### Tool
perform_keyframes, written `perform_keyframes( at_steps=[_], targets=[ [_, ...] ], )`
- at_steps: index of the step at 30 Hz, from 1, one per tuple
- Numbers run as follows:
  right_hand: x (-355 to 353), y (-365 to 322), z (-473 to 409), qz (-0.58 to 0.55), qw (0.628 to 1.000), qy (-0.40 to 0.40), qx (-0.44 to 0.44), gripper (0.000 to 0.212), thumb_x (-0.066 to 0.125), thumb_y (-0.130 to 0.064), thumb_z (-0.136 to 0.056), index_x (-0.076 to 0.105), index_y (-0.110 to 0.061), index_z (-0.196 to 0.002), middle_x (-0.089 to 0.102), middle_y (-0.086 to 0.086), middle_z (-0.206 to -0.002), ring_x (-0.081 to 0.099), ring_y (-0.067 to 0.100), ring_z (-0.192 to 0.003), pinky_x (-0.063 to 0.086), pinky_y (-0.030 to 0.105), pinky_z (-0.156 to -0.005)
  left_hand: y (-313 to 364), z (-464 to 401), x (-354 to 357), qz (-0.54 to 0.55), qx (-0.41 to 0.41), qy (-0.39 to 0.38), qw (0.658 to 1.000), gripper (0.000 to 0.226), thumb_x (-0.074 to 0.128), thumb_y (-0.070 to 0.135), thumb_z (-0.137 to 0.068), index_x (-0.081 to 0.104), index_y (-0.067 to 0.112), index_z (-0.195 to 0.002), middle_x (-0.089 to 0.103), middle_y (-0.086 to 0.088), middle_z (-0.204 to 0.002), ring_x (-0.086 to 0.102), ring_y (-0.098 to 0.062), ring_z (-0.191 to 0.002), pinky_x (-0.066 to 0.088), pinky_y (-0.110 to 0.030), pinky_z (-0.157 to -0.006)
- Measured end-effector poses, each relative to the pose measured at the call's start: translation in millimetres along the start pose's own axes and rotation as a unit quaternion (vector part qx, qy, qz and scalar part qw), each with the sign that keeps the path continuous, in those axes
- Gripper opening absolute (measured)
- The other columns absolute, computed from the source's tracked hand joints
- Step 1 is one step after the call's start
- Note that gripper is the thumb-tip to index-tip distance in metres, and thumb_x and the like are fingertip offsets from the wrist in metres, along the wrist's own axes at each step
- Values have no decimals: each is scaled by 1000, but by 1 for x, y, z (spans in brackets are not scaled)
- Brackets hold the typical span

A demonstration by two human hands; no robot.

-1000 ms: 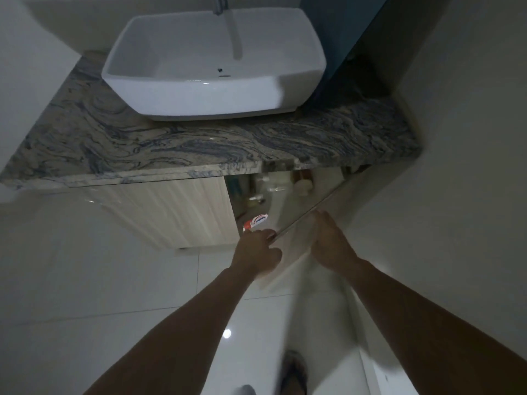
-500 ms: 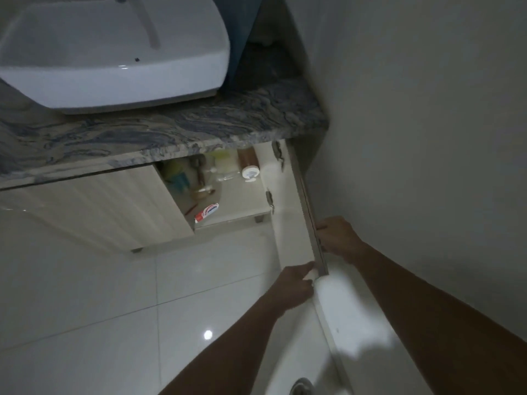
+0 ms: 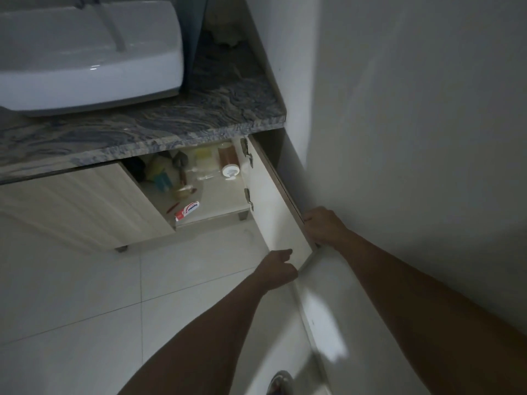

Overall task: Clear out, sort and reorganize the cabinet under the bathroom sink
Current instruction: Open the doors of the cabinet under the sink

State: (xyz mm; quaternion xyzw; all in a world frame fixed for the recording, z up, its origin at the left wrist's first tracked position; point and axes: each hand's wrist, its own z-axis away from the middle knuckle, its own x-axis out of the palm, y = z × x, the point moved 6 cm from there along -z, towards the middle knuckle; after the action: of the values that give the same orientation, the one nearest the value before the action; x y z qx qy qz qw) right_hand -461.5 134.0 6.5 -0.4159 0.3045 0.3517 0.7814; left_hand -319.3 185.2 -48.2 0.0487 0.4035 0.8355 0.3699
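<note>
Both hands gripped the open cabinet door (image 3: 273, 206): the left hand (image 3: 278, 269) curled at its corner, the right hand (image 3: 320, 225) over its edge. A toothpaste tube (image 3: 187, 211) lay inside.

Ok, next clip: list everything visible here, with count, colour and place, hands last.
sink: 1, white, on the countertop, upper left
countertop: 1, grey veined stone, above the cabinet
cabinet door: 1, pale, swung wide open toward the right wall
closed door: 1, light wood, left of the opening
toothpaste tube: 1, white and red, front edge of the cabinet floor
brown bottle: 1, white cap, lying at the back right
other items: blurred, uncountable
left hand: grips the door's lower edge
right hand: holds the door's outer edge
</note>
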Motion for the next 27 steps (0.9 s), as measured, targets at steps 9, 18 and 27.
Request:
perform_keyframes(
  at_steps=[9, 18, 27],
  targets=[
    [7, -49, -3, 80, 993, -42, -73, 29, 47, -14, -94, 59, 0, -116, 58, 16, -125, 54, 30, -118, 44, 29, -94, -7, 34, -87, -184, -23, 110, 976, 65, 60, 15, -83, 42, 15, -145, 44, -6, -147, 42, -20, -135, 36, -29, -110],
    [39, -172, -13, 106, 978, -74, -163, 13, 45, -17, -95, 53, -8, -90, 59, 13, -108, 55, 29, -104, 40, 28, -78, -28, 65, -221, -306, -64, 182, 932, 67, 59, 23, -86, 35, 19, -149, 36, -5, -153, 37, -22, -138, 34, -32, -110],
    [111, -318, -44, 155, 957, -80, -234, 46, 46, -22, -98, 41, -9, -142, 51, 14, -140, 53, 29, -122, 45, 33, -92, -84, 83, -367, -337, -95, 229, 908, 69, 58, 26, -89, 27, 18, -151, 31, -4, -156, 31, -24, -142, 29, -38, -115]
  ],
)
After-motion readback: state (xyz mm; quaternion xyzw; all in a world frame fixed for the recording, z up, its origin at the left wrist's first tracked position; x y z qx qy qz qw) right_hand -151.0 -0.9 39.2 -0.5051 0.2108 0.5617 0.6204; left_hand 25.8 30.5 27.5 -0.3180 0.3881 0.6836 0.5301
